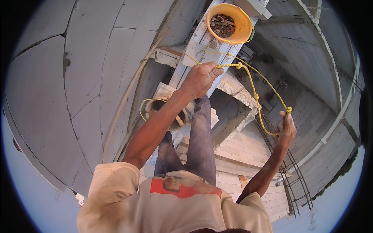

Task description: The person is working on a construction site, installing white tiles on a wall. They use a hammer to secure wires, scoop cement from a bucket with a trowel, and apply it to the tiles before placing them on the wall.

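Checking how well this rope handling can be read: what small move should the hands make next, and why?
Probably bring the right hand toward the left hand to gather slack: both hold the knotted yellow rope, and the stretch between them bends in a loose curve rather than running taut.

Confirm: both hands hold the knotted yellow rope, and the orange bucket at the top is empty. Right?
Not quite: the orange bucket isn't empty; the head view shows brownish debris inside. The left hand and right hand do hold the knotted yellow rope.
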`<state>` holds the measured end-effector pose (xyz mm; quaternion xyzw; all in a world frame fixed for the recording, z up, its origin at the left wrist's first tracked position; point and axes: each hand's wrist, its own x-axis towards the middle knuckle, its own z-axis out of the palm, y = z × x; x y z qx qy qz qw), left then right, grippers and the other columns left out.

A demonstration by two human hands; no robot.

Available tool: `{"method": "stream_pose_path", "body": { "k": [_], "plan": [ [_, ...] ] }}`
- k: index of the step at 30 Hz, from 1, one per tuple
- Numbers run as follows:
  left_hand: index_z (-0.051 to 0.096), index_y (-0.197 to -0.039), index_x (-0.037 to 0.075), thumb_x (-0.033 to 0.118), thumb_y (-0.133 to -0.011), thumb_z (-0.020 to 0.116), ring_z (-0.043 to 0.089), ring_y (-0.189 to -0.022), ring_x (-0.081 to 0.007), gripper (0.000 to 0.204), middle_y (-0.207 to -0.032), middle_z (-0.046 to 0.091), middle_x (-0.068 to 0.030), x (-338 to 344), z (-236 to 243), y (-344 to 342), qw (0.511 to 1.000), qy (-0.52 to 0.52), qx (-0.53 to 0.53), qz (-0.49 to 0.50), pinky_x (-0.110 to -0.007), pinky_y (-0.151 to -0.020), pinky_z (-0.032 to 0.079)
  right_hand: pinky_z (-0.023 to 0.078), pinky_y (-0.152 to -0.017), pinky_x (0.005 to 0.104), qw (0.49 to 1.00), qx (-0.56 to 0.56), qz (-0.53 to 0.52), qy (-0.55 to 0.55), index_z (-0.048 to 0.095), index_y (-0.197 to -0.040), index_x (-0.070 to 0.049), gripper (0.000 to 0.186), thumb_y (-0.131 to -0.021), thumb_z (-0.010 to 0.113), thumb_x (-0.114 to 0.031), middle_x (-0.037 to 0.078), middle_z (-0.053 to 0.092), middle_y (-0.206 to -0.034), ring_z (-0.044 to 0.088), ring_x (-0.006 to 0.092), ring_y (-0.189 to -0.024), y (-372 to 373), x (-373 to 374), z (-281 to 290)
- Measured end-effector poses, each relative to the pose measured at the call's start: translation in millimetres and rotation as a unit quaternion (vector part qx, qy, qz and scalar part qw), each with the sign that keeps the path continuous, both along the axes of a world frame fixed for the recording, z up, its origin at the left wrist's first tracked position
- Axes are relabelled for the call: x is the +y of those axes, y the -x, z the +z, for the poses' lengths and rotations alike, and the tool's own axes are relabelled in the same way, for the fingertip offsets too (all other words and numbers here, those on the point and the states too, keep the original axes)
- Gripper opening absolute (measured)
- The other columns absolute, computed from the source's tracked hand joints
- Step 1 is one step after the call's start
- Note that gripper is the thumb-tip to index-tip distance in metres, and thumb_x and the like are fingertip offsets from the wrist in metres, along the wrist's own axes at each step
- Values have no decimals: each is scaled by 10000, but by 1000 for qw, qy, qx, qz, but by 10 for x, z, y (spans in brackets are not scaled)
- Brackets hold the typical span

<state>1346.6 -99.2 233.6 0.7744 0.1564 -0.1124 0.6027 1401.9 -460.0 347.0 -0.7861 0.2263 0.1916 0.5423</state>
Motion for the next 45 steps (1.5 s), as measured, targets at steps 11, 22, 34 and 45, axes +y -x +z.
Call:
{"method": "stream_pose_path", "body": {
  "k": [11, 22, 34, 45],
  "plan": [
    [719, -1026, -12, 103, -906, 810, 728, -837, -292, 190, -928, 705, -150, -2077, 681, -1528, 929, 133, -340, -57, -416, -784, 621, 614, -888, 375, 997, -60, 57, -3, 473, -1553, -5, 577, -1080, 658, -278, 126, 667, -1277, 701, 189, -1068, 35, -420, -2005],
    [645, -1251, -16, 141, -885, 814, 683, -1118, -343, 432, -1192, 650, -173, -2477, 216, -1240, 924, 100, -369, -24, -455, -993, 576, 582, -1071, 568, 931, -81, -167, -313, 505, -1333, 144, 472, -1156, 496, -294, 196, 615, -1103, 727, 362, -1035, -1453, 697, -2661],
    [636, -1358, -54, 161, -973, 697, 656, -1253, -371, 445, -1336, 658, -255, -86, -3325, 410, 949, -116, 231, 183, -441, -1086, 511, 611, -962, 479, 968, 230, 81, -61, 481, -1505, 115, 586, -1052, 668, -204, 279, 640, -1413, 719, 392, -1183, -820, 926, -4561],
    [644, -1365, -64, 190, -942, 719, 718, -1176, -343, 498, -1244, 743, -251, -23, -4680, 257, 950, -43, 265, 156, -423, -1029, 552, 528, -925, 593, 736, -142, 579, 320, 701, -1219, -99, 305, -933, 739, -197, 190, 643, -1117, 607, 416, -1181, -565, 1997, -5729]
  ]
}}
